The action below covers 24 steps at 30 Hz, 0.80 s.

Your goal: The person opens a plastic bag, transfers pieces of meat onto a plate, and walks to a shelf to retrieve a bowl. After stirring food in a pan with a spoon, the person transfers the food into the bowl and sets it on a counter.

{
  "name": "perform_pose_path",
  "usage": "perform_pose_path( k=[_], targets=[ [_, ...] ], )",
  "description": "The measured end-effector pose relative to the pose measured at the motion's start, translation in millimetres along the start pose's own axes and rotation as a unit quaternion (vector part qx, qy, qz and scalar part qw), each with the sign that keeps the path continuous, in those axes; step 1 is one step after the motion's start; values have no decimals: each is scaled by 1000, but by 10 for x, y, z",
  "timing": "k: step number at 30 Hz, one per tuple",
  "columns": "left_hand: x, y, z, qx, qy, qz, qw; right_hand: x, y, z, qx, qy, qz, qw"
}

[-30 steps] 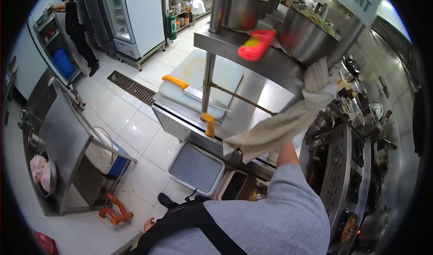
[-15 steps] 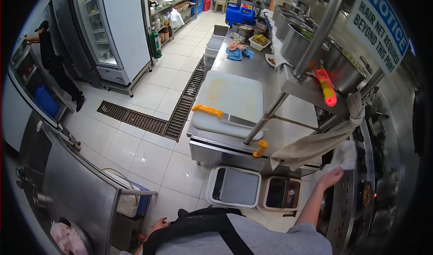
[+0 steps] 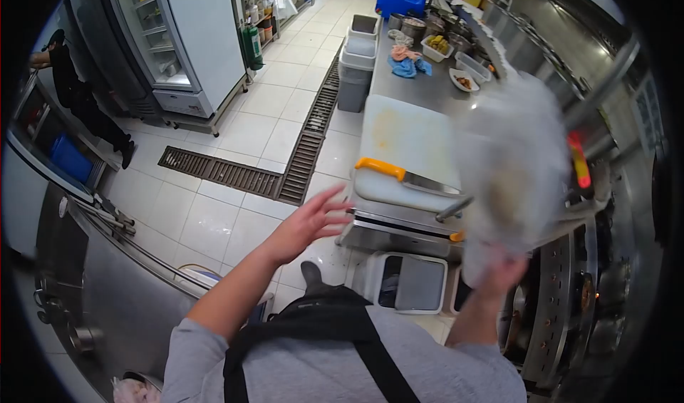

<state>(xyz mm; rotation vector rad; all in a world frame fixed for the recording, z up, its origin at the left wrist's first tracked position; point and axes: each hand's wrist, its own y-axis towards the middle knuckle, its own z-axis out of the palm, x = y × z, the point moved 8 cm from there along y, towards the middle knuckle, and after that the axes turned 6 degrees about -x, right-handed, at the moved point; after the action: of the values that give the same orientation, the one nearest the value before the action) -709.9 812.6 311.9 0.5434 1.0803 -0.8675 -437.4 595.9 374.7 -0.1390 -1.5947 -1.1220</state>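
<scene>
Right hand (image 3: 504, 269) at 4 o'clock grips a blurry plastic bag (image 3: 509, 153) — held high, I'd guess, to clear the counter (image 3: 420, 93). Left hand (image 3: 306, 225)'s empty, fingers splayed — around 7 o'clock.

Bag (image 3: 509, 153) at right looks translucent, filmy plastic. Cutting board (image 3: 410, 133): smooth, matt plastic. Left counter (image 3: 139, 289): dull metal. Floor tiles (image 3: 228, 226) glossy.

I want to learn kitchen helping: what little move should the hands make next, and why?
Maybe the left hand should reach across and steady the cloudy plastic bag: only the right hand holds it, at one end, while the left is open and empty.
</scene>
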Motion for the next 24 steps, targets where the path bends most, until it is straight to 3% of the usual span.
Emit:
perform_pose_path(
  k=[1,2,3,5,7,11,13,16,20,22,24],
  targets=[
    [-268,150,65,39,-100,55,993,-257,127,487,34,8,-14,999],
    [-425,302,15,40,-143,66,987,118,273,1469,179,-280,-211,919],
    [-575,425,-125,37,-186,81,978,31,393,2113,276,-226,-185,916],
    [-651,610,-642,26,-247,93,964,-498,400,2960,380,-163,-147,899],
    [-546,714,-1447,-162,-259,72,949,-815,414,3512,426,-157,-161,876],
    [-567,706,-2467,-274,-306,132,902,-1120,665,4492,512,-185,-169,822],
    [-616,698,-2886,-300,-324,154,884,-1340,832,4999,538,-169,-153,812],
    [-685,855,-3542,-319,-330,164,873,-1913,1085,5843,562,-57,7,825],
    [-940,1311,-4494,-352,-301,154,873,-2453,1391,6742,525,-83,23,847],
    [-1172,1757,-4997,-368,-309,170,860,-2733,1709,7082,463,-213,-68,858],
    [-1358,2189,-5288,-344,-317,101,878,-3091,2054,7320,411,-254,-78,872]
  ],
)
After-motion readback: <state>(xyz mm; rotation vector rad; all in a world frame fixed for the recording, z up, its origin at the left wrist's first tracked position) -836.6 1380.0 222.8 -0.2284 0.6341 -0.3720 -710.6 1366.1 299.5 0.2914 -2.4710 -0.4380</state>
